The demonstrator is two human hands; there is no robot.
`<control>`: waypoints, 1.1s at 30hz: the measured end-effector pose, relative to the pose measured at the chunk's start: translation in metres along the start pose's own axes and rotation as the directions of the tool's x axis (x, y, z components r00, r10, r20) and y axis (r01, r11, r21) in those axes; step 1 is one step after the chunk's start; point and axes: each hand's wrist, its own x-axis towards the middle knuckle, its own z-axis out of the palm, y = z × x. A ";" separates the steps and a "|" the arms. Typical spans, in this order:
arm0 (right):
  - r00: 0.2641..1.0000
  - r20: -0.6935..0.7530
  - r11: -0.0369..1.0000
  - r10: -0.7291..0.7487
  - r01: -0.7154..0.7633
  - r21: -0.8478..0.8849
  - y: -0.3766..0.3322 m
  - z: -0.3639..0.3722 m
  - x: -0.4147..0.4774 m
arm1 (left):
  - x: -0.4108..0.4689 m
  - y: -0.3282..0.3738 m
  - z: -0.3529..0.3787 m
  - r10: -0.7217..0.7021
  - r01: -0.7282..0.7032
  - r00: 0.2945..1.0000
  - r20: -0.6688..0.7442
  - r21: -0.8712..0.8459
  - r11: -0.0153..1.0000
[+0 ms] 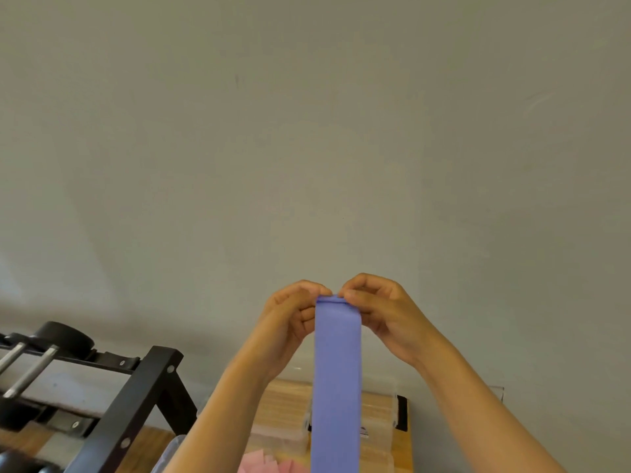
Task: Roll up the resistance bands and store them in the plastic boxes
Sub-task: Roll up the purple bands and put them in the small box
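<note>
Wall [307, 131] behind; hands [290, 322] [386, 312] pinch purple band [336, 370] top, seemingly folded.

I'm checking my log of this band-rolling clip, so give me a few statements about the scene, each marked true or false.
1. The left hand and right hand both pinch the top end of the purple band. True.
2. The purple band is fully rolled up. False: it hangs long and flat, with only its top end turned over.
3. A dumbbell rack stands on the left. True.
4. The purple band is stored away. False: it is held up, hanging in front of the plastic boxes.
</note>
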 end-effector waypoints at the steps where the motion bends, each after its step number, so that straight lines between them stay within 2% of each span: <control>1: 1.000 -0.007 0.998 -0.020 0.019 -0.062 0.000 -0.001 -0.001 | -0.001 0.000 0.001 0.026 -0.025 0.999 -0.021 0.067 0.997; 5: 0.994 -0.078 0.953 -0.080 0.053 -0.299 -0.002 -0.005 -0.005 | -0.001 -0.001 0.002 0.136 -0.090 0.987 -0.086 0.406 0.909; 7: 0.985 -0.108 0.909 -0.132 0.077 -0.409 -0.002 -0.005 -0.006 | 0.000 -0.001 0.004 0.175 -0.112 0.982 -0.078 0.503 0.857; 12: 0.955 -0.119 0.808 -0.272 0.160 -0.567 0.000 -0.002 -0.008 | 0.001 -0.003 0.012 0.133 -0.092 0.989 -0.056 0.468 0.879; 15: 0.953 -0.120 0.817 -0.279 0.170 -0.552 0.002 -0.002 -0.009 | 0.002 -0.002 0.012 0.136 -0.092 0.989 -0.060 0.466 0.880; 21: 0.986 -0.123 0.907 -0.117 0.056 -0.417 0.001 -0.006 -0.011 | 0.001 -0.001 0.012 0.242 -0.134 0.961 -0.133 0.543 0.829; 25: 0.976 -0.139 0.911 -0.165 0.097 -0.400 0.001 -0.004 -0.009 | -0.003 -0.002 0.012 0.287 -0.163 0.948 -0.140 0.562 0.811; 29: 0.969 -0.131 0.899 -0.208 0.137 -0.416 0.001 0.000 -0.010 | -0.005 -0.001 0.014 0.203 -0.133 0.976 -0.082 0.515 0.847; 33: 0.974 -0.120 0.905 -0.192 0.129 -0.404 0.002 0.000 -0.011 | -0.005 -0.002 0.012 0.215 -0.126 0.969 -0.123 0.501 0.856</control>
